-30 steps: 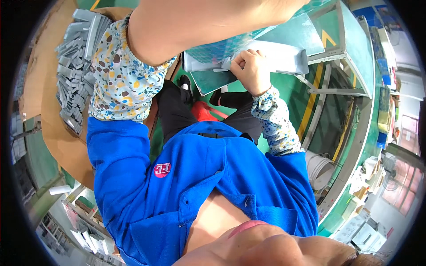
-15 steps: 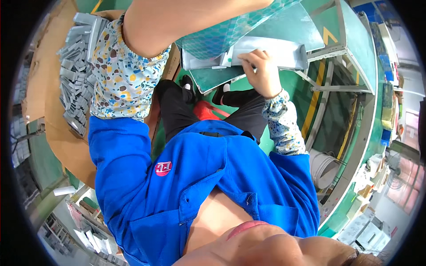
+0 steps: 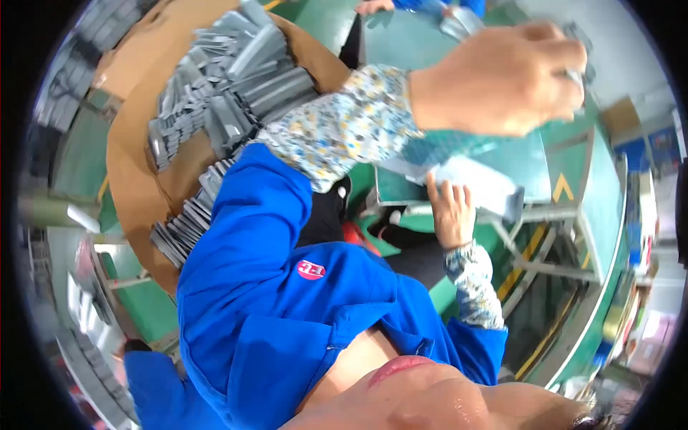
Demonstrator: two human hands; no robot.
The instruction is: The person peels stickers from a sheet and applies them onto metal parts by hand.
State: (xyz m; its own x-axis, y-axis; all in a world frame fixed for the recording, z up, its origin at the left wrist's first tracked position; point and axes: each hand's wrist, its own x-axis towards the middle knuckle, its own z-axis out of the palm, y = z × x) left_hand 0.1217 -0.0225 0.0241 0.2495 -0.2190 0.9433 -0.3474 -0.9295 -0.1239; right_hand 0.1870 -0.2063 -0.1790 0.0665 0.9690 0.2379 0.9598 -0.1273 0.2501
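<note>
Head view: half-splayed right hand (image 3: 454, 216) against pale panel (image 3: 484, 185).

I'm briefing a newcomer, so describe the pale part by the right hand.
Find the green-topped table right of centre. At its near edge is a long part, the right hand against it. It is pale and broad, unlike the narrower grey pieces heaped at left.

Left hand (image 3: 512, 79): now fully in view, blurred, beyond and rightward of the right hand (image 3: 453, 215); earlier it was cut off.
Right hand's fingers: straighter and spread at the pale part (image 3: 479, 186), less curled than before.
Grey strips (image 3: 188, 231): another row now visible, left of the right hand.
</note>
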